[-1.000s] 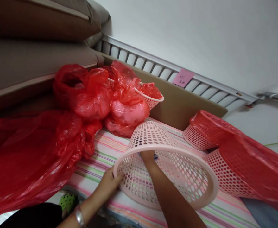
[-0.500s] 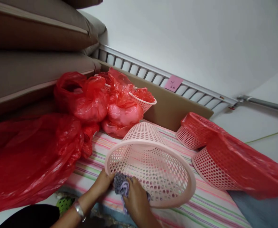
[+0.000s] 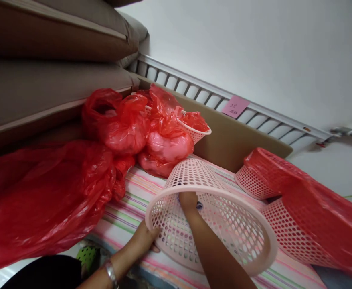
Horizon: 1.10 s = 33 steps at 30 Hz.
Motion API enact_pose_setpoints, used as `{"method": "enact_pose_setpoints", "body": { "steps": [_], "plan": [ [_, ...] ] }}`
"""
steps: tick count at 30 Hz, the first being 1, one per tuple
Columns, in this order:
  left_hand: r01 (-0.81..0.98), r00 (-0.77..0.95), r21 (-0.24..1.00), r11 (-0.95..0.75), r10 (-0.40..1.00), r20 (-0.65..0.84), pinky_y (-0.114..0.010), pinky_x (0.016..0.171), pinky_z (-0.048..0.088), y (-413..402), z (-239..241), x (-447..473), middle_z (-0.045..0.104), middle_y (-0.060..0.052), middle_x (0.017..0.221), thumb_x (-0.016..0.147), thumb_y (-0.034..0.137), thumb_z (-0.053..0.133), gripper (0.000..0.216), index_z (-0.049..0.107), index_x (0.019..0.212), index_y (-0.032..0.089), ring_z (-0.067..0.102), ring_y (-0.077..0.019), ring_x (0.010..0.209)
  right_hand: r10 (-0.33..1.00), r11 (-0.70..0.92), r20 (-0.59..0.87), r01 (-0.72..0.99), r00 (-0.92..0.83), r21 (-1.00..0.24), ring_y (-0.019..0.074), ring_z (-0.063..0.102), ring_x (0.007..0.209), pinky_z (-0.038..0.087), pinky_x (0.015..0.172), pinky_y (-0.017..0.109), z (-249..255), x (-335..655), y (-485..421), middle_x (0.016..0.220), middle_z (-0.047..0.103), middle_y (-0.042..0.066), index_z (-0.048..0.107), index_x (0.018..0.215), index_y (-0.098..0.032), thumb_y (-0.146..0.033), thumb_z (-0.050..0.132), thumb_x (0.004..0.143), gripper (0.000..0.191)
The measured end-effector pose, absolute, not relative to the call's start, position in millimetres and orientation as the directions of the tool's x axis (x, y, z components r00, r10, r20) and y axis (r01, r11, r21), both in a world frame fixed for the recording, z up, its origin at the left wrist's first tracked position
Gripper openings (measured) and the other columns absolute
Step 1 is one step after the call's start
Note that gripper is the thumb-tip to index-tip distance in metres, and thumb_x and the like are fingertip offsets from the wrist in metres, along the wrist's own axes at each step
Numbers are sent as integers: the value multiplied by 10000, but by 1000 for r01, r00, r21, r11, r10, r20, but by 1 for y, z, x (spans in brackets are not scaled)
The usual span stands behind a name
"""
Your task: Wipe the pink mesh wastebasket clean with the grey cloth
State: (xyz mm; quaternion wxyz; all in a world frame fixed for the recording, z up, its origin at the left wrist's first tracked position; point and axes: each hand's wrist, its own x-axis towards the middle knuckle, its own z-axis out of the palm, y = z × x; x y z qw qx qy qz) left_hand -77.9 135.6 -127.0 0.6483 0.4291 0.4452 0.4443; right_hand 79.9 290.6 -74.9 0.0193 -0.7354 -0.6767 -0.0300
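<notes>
Left hand [image 3: 144,239] grips basket [image 3: 212,191]; right hand [image 3: 189,199] reaches inside.

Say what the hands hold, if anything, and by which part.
The left hand grips the pink basket by the left side of its rim. The right hand, inside the basket, holds a cloth; by which part cannot be told.

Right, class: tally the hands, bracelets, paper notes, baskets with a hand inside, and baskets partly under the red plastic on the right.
Hands: 2 (left hand, right hand)
Bracelets: 1 (silver bracelet)
Paper notes: 1 (pink note)
Baskets with a hand inside: 1 (open basket)
Baskets partly under red plastic: 2 (farther basket, nearer basket)
Total: 7
</notes>
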Motion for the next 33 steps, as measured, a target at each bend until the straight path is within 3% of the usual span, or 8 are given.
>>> {"method": "enact_pose_setpoints", "body": {
  "steps": [6, 10, 14, 18, 22, 25, 29, 33],
  "plan": [
    [-30, 81, 999, 19, 997, -16, -357, 775, 538, 149, -104, -104, 733, -102, 934, 736, 364, 591, 406, 670, 1054, 123, 662, -259, 858, 996, -82, 36, 997, 82, -1, 256, 585, 1114, 427, 903, 319, -76, 88, 295, 1171, 649, 151, 632, 1174, -173, -207, 482, 854, 355],
    [-82, 89, 997, 9, 996, -2, -396, 844, 517, 156, -104, -113, 741, -125, 926, 737, 385, 557, 436, 674, 1037, 91, 645, -301, 947, 996, -92, 21, 996, 92, -20, 257, 634, 1004, 464, 810, 321, -73, 83, 280, 1096, 657, 173, 593, 1198, -139, -165, 474, 821, 396],
    [-153, 104, 985, 78, 993, -62, -343, 660, 549, 152, -119, -107, 740, -108, 896, 720, 491, 605, 663, 543, 1256, 106, 672, -251, 747, 999, -39, 12, 998, 40, -53, 240, 643, 952, 474, 781, 299, -77, 70, 231, 1054, 652, 144, 603, 1159, -156, -220, 499, 812, 368],
    [-214, 142, 966, 147, 983, -119, -261, 435, 479, 139, -133, -87, 711, -61, 765, 711, 649, 578, 780, 486, 1301, 148, 605, -178, 520, 996, 94, 21, 987, -92, -131, 236, 581, 1094, 417, 936, 281, -88, 70, 157, 1164, 621, 131, 581, 1218, -157, -193, 533, 768, 454],
    [-219, 171, 963, 159, 978, -122, -249, 440, 479, 126, -138, -60, 650, -37, 643, 697, 728, 527, 694, 633, 1015, 120, 577, -160, 502, 991, 132, 13, 978, -131, -162, 237, 548, 1151, 375, 992, 288, -92, 88, 117, 1199, 604, 135, 564, 1246, -140, -143, 499, 754, 497],
    [-208, 146, 962, 175, 978, -146, -253, 446, 480, 122, -138, -47, 593, -13, 605, 692, 697, 550, 614, 624, 890, 121, 546, -138, 472, 999, 41, 23, 992, -39, -122, 235, 592, 1071, 418, 921, 281, -89, 99, 135, 1115, 634, 125, 581, 1211, -147, -169, 497, 776, 444],
    [-204, 127, 956, 209, 974, -186, -257, 450, 485, 121, -138, -43, 569, 0, 607, 721, 599, 557, 499, 601, 878, 127, 552, -138, 476, 992, -90, 81, 995, 92, -33, 246, 618, 1010, 452, 831, 285, -83, 102, 203, 1088, 654, 129, 591, 1191, -145, -225, 506, 811, 398],
    [-217, 132, 945, 245, 966, -220, -279, 475, 508, 118, -136, -43, 616, -23, 672, 714, 520, 575, 455, 589, 946, 129, 599, -168, 532, 992, -75, 102, 997, 77, -25, 262, 575, 1115, 418, 915, 321, -80, 101, 262, 1139, 662, 127, 616, 1184, -177, -233, 460, 867, 358]
  ]
}}
